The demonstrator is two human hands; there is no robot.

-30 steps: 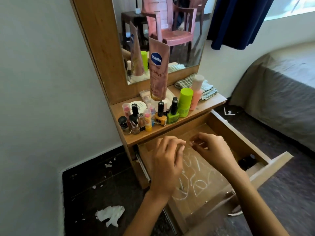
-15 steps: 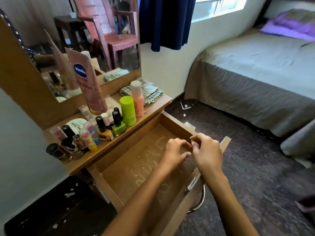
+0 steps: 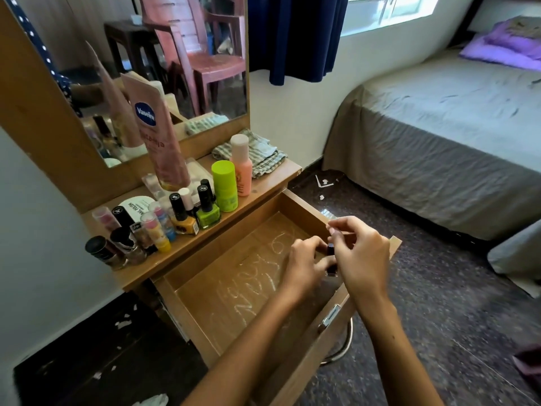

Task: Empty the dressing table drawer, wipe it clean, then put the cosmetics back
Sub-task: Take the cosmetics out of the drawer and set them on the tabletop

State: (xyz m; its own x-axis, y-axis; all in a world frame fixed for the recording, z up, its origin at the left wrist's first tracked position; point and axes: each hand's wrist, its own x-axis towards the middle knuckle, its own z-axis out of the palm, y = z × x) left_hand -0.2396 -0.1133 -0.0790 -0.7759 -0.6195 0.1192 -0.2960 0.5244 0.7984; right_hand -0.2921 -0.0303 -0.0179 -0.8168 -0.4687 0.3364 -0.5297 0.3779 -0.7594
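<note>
The wooden drawer [image 3: 304, 206] is pulled out, and its bare bottom shows white scrawled marks. Above its front right corner my left hand [image 3: 306, 266] and my right hand [image 3: 364, 253] meet, and both grip a small dark tube-like cosmetic [image 3: 330, 260] that stands upright between the fingers. On the table top [image 3: 263, 187] stand the other cosmetics: a tall pink Vaseline tube [image 3: 159, 133], a lime-green bottle [image 3: 224, 186], a peach bottle [image 3: 241, 165] and several nail polish bottles [image 3: 181, 213]. A folded checked cloth [image 3: 260, 155] lies at the back right.
A mirror [image 3: 146, 68] backs the table. A bed [image 3: 439, 127] stands to the right across dark floor. The drawer's metal handle [image 3: 341, 347] juts toward me. Paper scraps [image 3: 152, 399] lie on the floor at the left.
My hands have shifted from the drawer's middle to its front right corner, staying together. A small dark item now shows between them. My view has swung right.
</note>
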